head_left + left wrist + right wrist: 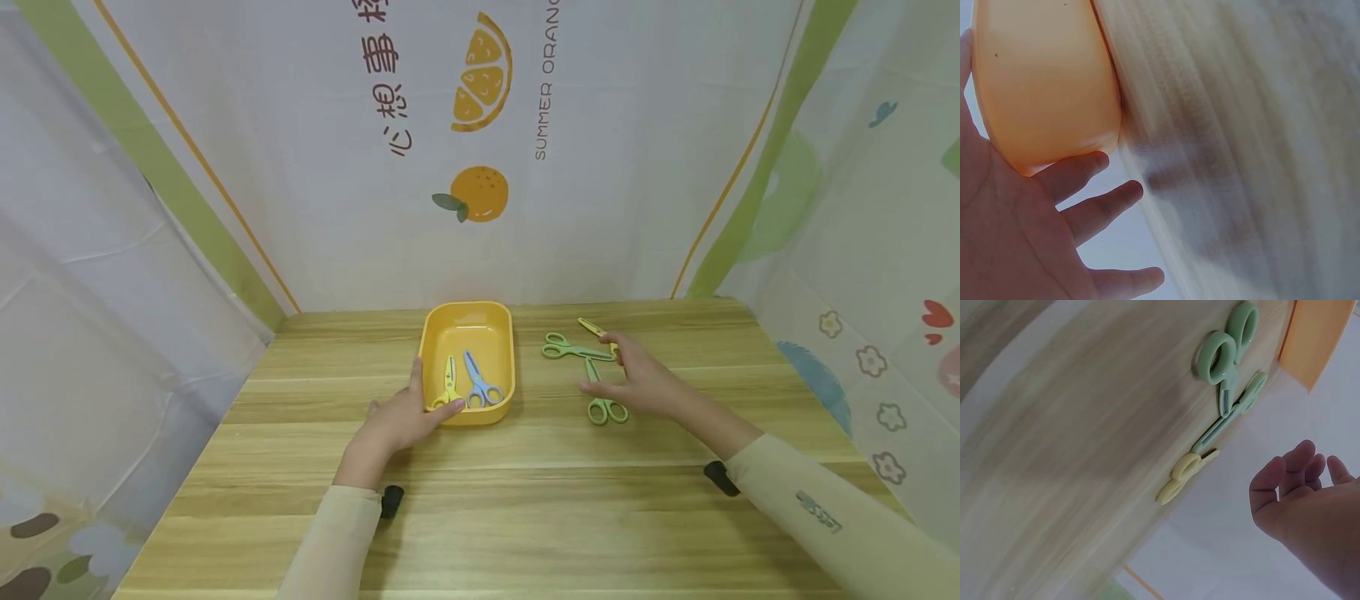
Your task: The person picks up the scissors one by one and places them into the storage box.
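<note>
My left hand [401,417] rests against the near left corner of a yellow tray [513,358], its thumb over the front rim. In the left wrist view its fingers are spread and fairly straight, one touching the tray wall [1047,81]. Inside the tray lie yellow scissors [450,379] and blue scissors [480,382]. My right hand [645,379] hovers over the table with loosely bent fingers and nothing in them. Close to it lie two green scissors [566,348] [600,404] and another pair of yellow scissors [1185,472], partly hidden by the fingers in the head view.
A wood-grain table [525,517] carries everything. Printed white curtains [615,208] hang behind and at both sides, meeting the table's back edge. Small black objects [392,502] show at both wrists.
</note>
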Tool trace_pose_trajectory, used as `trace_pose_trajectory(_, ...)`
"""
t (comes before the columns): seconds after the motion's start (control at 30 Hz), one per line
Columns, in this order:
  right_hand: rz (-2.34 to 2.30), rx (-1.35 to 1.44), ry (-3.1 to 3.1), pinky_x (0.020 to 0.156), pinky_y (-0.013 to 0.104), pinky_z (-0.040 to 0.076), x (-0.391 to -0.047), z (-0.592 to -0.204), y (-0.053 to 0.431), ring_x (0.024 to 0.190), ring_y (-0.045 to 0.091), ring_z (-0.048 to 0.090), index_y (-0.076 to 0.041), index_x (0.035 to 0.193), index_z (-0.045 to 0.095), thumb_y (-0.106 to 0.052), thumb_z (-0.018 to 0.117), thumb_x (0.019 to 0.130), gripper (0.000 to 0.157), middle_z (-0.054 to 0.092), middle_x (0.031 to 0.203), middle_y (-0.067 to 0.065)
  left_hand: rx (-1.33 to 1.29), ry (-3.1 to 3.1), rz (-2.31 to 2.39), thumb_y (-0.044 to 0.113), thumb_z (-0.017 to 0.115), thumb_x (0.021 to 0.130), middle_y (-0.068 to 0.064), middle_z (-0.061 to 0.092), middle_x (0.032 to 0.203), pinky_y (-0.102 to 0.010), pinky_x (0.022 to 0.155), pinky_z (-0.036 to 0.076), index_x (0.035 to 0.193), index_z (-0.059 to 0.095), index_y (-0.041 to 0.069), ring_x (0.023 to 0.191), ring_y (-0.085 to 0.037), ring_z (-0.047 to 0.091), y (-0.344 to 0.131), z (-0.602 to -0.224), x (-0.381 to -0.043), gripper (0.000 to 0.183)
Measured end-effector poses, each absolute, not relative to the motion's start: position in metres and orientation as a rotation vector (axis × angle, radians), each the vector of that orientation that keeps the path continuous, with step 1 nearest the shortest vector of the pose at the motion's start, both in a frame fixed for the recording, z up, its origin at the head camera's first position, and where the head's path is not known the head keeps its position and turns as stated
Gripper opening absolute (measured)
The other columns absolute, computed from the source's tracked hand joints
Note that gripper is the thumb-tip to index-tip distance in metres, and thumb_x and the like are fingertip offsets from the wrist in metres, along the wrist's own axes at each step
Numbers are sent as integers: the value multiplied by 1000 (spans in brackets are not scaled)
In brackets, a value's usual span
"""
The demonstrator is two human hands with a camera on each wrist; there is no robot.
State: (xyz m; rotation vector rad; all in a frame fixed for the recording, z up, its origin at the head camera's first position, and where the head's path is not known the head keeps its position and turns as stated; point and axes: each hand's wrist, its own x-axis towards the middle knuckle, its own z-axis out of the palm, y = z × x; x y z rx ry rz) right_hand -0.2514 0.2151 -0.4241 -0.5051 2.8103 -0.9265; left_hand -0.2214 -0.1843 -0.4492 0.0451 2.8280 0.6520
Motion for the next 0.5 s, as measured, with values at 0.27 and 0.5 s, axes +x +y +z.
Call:
trace_pose_trajectory(0.27, -918, -509, 2806, 112, 71, 45, -249, -428, 223, 146, 58, 43, -1, 161, 29, -58, 76, 95, 99, 36, 162, 36, 54, 2828, 661, 91, 47, 90, -23, 47, 164, -85, 121, 9, 170, -13, 7, 150, -45, 50, -185, -449, -220, 131)
trace_pose_trajectory(0.5, -922, -496, 2778, 112, 71, 45, -246, -431, 226, 146, 60, 42, 2, 160, 30, -58, 75, 95, 99, 34, 161, 39, 51, 2827, 662, 87, 49, 93, -23, 47, 164, -86, 120, 10, 170, -13, 6, 149, -45, 51, -184, -447, -219, 127)
